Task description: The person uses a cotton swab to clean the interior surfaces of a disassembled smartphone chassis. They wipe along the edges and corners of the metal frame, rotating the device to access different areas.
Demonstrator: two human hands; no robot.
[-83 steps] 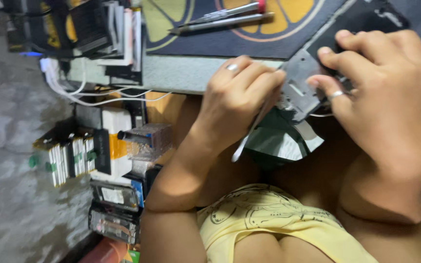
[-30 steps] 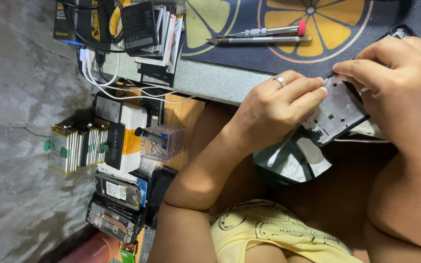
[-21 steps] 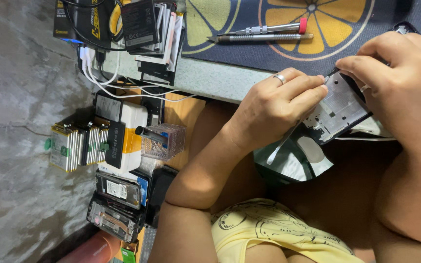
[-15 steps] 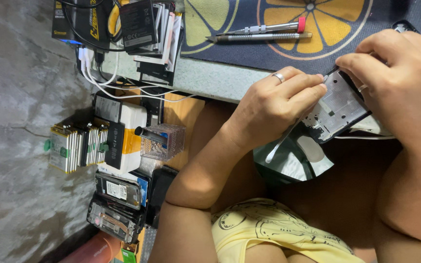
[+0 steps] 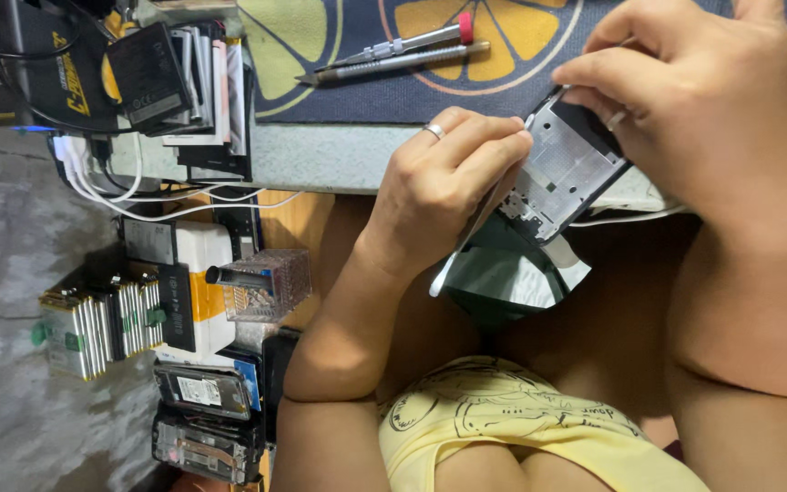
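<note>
Cluttered with batteries and cables, the grey bench edge [image 5: 321, 159] now sits closer in view as the right hand [image 5: 721, 118] keeps clamping the opened black phone body [image 5: 562, 173] while the left hand [image 5: 444, 182] pinches a thin white pry tool [image 5: 466, 239] at its edge.

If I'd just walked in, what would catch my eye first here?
Probably the two hands at upper right: the right hand grips an opened phone while the left hand works a thin tool along its edge. Behind them, two screwdrivers lie on a citrus-patterned mat.
</note>
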